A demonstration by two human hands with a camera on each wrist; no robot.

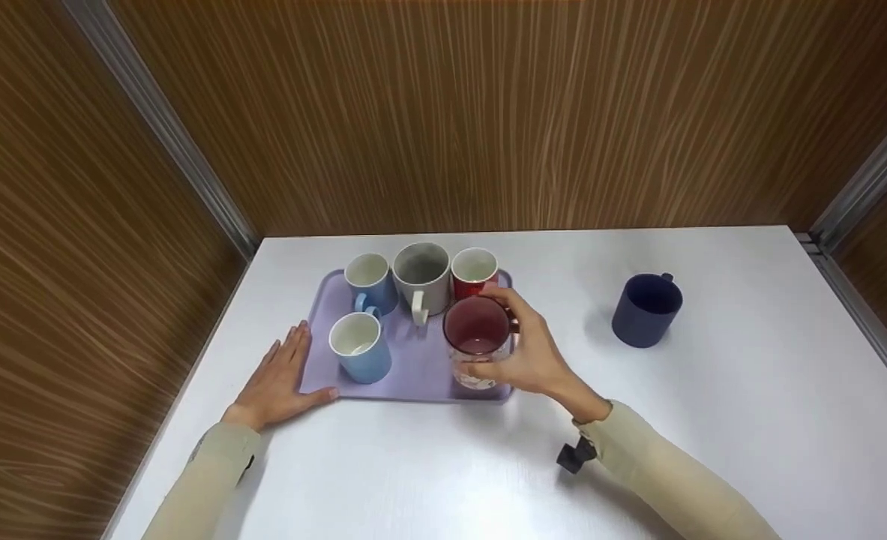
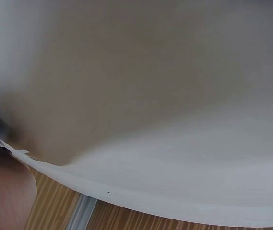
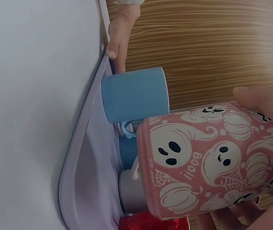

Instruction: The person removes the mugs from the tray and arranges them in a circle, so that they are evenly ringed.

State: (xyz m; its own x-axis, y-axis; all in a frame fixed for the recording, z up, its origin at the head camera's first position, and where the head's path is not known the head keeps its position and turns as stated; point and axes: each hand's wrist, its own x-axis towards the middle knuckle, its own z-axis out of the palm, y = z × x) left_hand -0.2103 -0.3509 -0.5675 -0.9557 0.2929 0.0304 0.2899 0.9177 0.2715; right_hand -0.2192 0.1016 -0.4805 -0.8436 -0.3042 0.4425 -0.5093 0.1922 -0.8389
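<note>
My right hand (image 1: 529, 349) grips a pink mug (image 3: 198, 160) with white ghosts and pumpkins and a dark red inside, thumb on its near side and fingers round the far side. It is upright over the right front part of a lilac tray (image 1: 417, 367). My left hand (image 1: 282, 382) lies with straight, spread fingers at the tray's left front corner, thumb along the front rim. On the tray stand a light blue mug (image 1: 368, 360) in front, and behind it another blue mug (image 1: 376, 289), a large grey mug (image 1: 436, 292) and a red mug (image 1: 467, 286) partly hidden by the pink one.
A dark blue mug (image 1: 642, 322) stands on the white table (image 1: 428, 465) to the right of the tray. Wood-grain panels (image 1: 488, 120) close off the back and sides. A small black object (image 1: 576, 454) hangs at my right sleeve.
</note>
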